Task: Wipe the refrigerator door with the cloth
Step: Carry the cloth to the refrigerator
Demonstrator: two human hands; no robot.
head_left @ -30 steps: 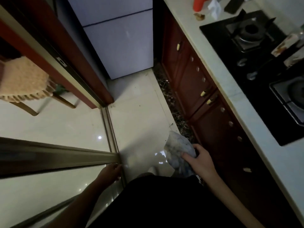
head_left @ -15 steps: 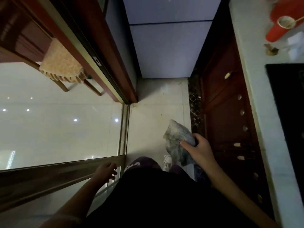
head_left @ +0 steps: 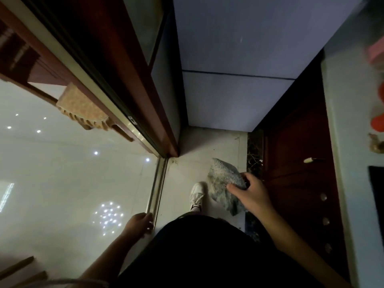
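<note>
The refrigerator door (head_left: 234,102) is a pale lavender-white panel straight ahead, with a dark seam splitting upper and lower doors. My right hand (head_left: 252,194) grips a crumpled grey cloth (head_left: 223,181) low in front of me, well short of the door. My left hand (head_left: 138,224) hangs at my left side with fingers loosely curled, holding nothing, just over the metal floor track (head_left: 156,183). A white shoe (head_left: 197,194) shows below the cloth.
A red-brown sliding door frame (head_left: 116,84) runs along the left. Dark red cabinets (head_left: 299,183) with knobs line the right under a pale countertop (head_left: 351,142). A chair with a woven cushion (head_left: 82,109) stands beyond the glass. The floor strip to the fridge is narrow.
I have stepped closer to the refrigerator, which now fills more of the view. My right hand keeps the cloth; my left hand has come off the sliding door rail.
</note>
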